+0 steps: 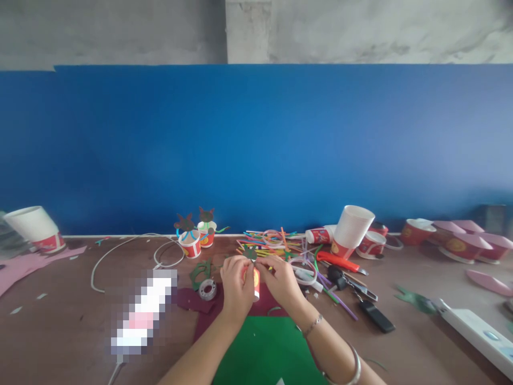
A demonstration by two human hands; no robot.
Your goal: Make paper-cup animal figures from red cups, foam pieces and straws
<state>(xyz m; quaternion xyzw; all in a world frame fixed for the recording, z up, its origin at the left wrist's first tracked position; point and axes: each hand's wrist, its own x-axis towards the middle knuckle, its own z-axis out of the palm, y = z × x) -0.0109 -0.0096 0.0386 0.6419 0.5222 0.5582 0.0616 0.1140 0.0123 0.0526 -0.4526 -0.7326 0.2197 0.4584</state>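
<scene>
A flat bright-green paper sheet point(268, 350) lies on the brown table point(72, 326) between the person's forearms, and the small red-and-white paper cup point(256, 282) with a yellow print is just beyond its far edge, above a maroon paper sheet point(264, 308). The left hand point(237, 280) has hold of this cup: its fingers are bent, and its thumb lies along the cup's left side, leaving the printed side and the white end nearest the green sheet uncovered. Whether the cup also rests on the maroon paper cannot be told.

The right hand point(281, 278) comes in from the other side, thumb and fingertips drawn close together at the end of the cup farthest from the green sheet; what they pinch is too small to tell. A dark-green pointed paper piece point(250, 251) shows just past both sets of fingertips.

Beyond the green sheet and to its left are a ring-shaped roll of tape point(207, 289) and cut green paper scraps point(198, 274). Straight beyond it lies a heap of thin multicoloured sticks point(272, 245); to its right is a black key fob point(377, 316).
</scene>
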